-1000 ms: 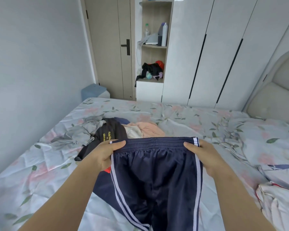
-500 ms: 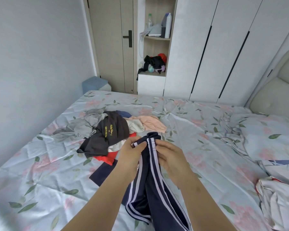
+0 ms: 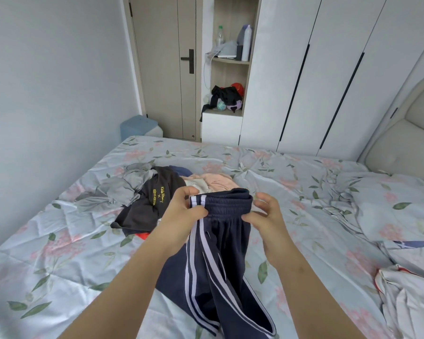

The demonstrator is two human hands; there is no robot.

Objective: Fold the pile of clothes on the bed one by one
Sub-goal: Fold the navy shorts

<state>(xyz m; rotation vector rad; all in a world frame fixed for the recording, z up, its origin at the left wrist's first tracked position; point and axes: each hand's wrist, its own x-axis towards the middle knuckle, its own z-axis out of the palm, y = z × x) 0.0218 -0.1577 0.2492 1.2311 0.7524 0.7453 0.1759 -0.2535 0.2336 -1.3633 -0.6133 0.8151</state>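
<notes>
I hold navy track trousers (image 3: 227, 248) with white side stripes above the floral bed (image 3: 59, 265). They are doubled lengthwise, waistband up, and the legs hang toward me. My left hand (image 3: 181, 214) pinches the striped left end of the waistband. My right hand (image 3: 264, 214) is at the waistband's right end, thumb against the cloth, fingers spread and loosely curled. Behind them lies the pile of clothes (image 3: 157, 194): a black shirt with yellow print, a grey garment, a pink one, a bit of red.
Crumpled white cloth (image 3: 409, 297) lies at the bed's right edge near me, a floral pillow (image 3: 397, 206) further right. The padded headboard (image 3: 406, 133) stands at far right. White wardrobes, a shelf niche and a door fill the back wall; a blue box (image 3: 137, 126) sits on the floor.
One second ago both hands held the waistband stretched wide. They came together, doubling the trousers lengthwise, and have since parted a little along the halved waistband.
</notes>
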